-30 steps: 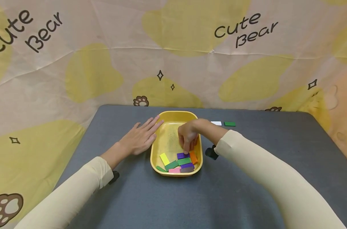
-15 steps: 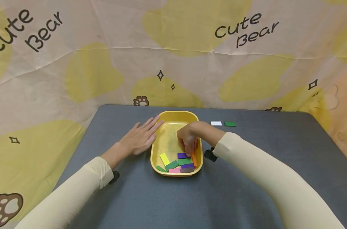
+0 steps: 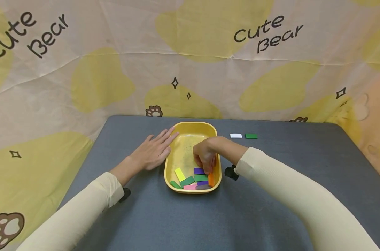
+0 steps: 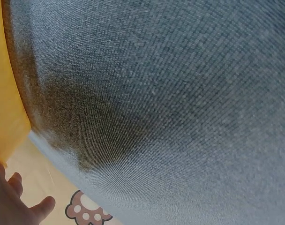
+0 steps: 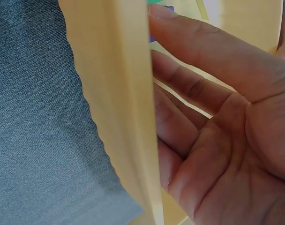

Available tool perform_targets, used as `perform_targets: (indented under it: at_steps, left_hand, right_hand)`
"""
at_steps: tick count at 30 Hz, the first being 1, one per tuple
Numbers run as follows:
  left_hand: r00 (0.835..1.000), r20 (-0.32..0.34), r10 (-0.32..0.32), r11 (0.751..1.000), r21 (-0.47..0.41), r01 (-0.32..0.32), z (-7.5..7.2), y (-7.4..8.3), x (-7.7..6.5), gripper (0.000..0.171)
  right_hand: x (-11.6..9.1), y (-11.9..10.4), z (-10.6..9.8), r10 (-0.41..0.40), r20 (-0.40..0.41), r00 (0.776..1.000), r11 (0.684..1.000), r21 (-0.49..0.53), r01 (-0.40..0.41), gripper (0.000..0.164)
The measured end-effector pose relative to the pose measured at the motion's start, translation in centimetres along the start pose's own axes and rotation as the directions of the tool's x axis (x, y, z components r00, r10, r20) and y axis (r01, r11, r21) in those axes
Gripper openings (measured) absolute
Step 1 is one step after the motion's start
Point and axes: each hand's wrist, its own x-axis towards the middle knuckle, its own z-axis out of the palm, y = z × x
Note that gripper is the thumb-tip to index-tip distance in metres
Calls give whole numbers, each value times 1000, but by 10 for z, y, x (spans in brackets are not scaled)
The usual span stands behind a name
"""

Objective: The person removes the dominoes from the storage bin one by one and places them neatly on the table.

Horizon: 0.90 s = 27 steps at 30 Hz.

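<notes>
In the head view, a yellow tray [image 3: 168, 167] stands on the table with several flat, domino-like blocks at its near end. My left hand [image 3: 150, 151] lies with fingers extended on the tray's left rim; part of it shows in the left wrist view. My right hand [image 3: 205, 153] reaches down inside the tray, fingers bent, pinching the far end of an orange block [image 3: 211, 180] by the right wall. Beside it are a purple block [image 3: 199, 170], a green block [image 3: 201, 177] and a yellow block [image 3: 179, 174]. In the right wrist view, the tray wall [image 5: 133, 103] hides the fingertips.
A white block [image 3: 235, 136] and a green block [image 3: 251, 136] lie on the grey table [image 3: 287, 157] right of the tray's far end. A patterned cloth [image 3: 190, 69] hangs behind the table. A pink block [image 3: 190, 187] lies against the tray's near wall.
The orange block was slanted, then turned on edge, and now lines up along the tray's right wall. My right hand has shifted slightly nearer. The left hand stays still.
</notes>
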Motion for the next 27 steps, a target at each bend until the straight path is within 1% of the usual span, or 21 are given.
perform_targets:
  at_steps: [1,2,4,6,8,11,13,15,18,20,24,25,27]
  left_hand:
    - [1000,0,-1,1000,1,1,0,0,0,58]
    - [1000,1,-3,1000,2,3,1,-1,0,58]
    - [1000,2,-5,1000,2,5,1,-1,0,58]
    - [1000,2,-3,1000,2,3,1,-1,0,58]
    - [1000,2,-1,1000,0,1,1,-1,0,58]
    - [1000,0,3,1000,2,-3,0,-1,0,58]
    - [1000,0,3,1000,2,-3,0,0,0,58]
    - [1000,1,3,1000,3,-3,0,-1,0,58]
    - [1000,3,4,1000,2,-4,0,0,0,58]
    - [1000,5,6,1000,2,-6,0,0,0,58]
    - [1000,5,7,1000,2,-7,0,0,0,58]
    - [1000,3,8,1000,3,-8,0,0,0,58]
    - [1000,0,9,1000,4,-9,0,0,0,58]
  right_hand:
    - [-14,-9,1,10,-7,1000,1000,-5,-10,29]
    - [-13,-9,-1,13,5,1000,1000,25,-13,29]
    - [-32,-20,1,11,1,1000,999,48,-11,29]
    - [-44,-27,1,8,-3,1000,997,77,-8,31]
    - [-48,-29,3,5,-23,1000,998,66,-3,32]
    - [-46,-29,3,0,-47,999,1000,17,0,27]
    - [-44,-28,3,-8,-72,997,999,-34,5,23]
    - [-42,-28,3,-26,-91,996,997,-80,18,21]
    - [-40,-27,5,-55,-121,991,992,-122,41,23]
    - [-38,-28,6,-78,-120,990,988,-142,61,22]
    - [-37,-31,8,-100,-103,990,983,-166,82,14]
    - [-32,-29,8,-112,-98,989,981,-171,94,13]
    - [-32,-30,9,-107,-91,990,981,-171,90,10]
